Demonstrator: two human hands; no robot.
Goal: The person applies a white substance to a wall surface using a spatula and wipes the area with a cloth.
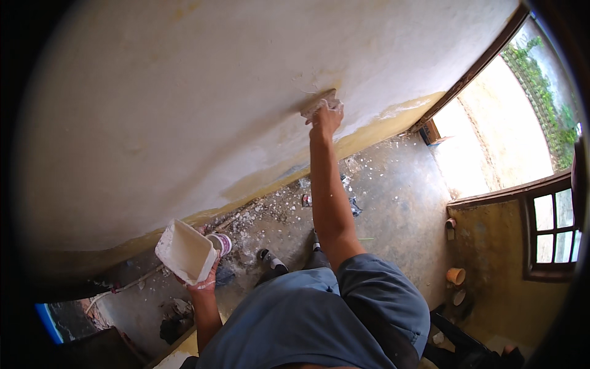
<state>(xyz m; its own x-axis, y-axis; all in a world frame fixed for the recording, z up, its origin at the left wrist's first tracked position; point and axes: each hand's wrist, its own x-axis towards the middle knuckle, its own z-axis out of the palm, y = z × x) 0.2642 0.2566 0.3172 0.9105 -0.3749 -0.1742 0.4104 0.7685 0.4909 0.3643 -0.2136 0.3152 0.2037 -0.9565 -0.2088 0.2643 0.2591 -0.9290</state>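
In my left hand [206,284] is a pale rectangular tub [184,252], tilted, its inside smeared with whitish paste. White smears cover the fingers and wrist. My right arm reaches up to the wall [233,92], where my right hand [327,118] grips a broad, flat putty scraper [316,101] coated in white. The blade lies against the wall surface, and my fingers partly hide it. A yellowish patch shows just above the scraper, and the wall around it is coated white.
A white and purple bucket [221,243] appears just beyond the tub. Along the wall's foot the floor [399,190] carries white flakes and rubble. A box [430,132] stands by the bright doorway at right. An orange pot [455,275] sits by the right wall.
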